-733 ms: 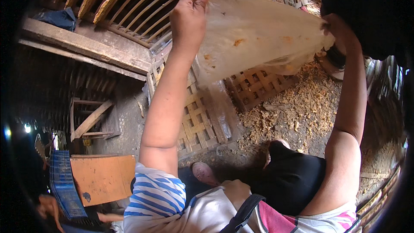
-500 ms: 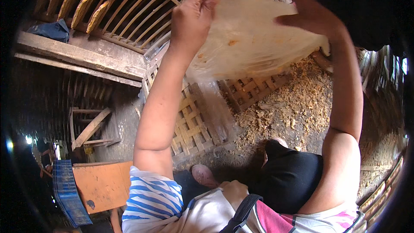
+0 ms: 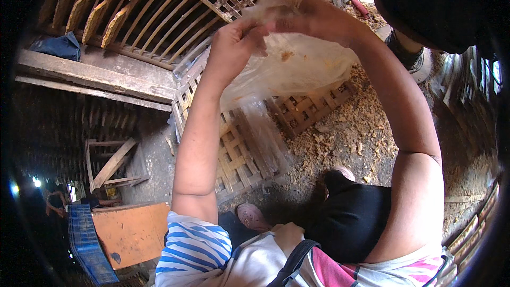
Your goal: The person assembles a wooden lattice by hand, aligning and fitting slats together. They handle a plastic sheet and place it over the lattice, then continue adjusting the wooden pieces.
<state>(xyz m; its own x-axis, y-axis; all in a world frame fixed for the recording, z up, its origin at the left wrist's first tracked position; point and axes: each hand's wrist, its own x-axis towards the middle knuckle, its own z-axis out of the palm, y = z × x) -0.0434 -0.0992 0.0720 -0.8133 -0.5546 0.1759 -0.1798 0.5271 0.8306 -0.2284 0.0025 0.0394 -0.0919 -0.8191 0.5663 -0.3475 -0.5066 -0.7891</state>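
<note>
A translucent, cloudy plastic sheet (image 3: 303,66) with brownish smudges hangs in front of me over the woven panels. My left hand (image 3: 237,45) is raised at the upper middle, its fingers pinched on the sheet's upper left edge. My right hand (image 3: 311,21) reaches across beside it, closed on the plastic, with a bunched part of the sheet sticking up above the knuckles. The fingertips of both hands nearly meet, and folds partly hide them.
A woven bamboo panel in a wooden frame (image 3: 234,149) lies below the sheet. Crumbly tan material (image 3: 366,133) covers the floor to its right. Slatted wooden racks (image 3: 154,26) stand at the far left. An orange-topped stool (image 3: 130,234) is at the lower left. Another person's leg (image 3: 411,50) shows at right.
My right hand has moved left from the sheet's far right side to beside my left hand. The sheet, formerly spread wide, is now partly gathered and folded between them.
</note>
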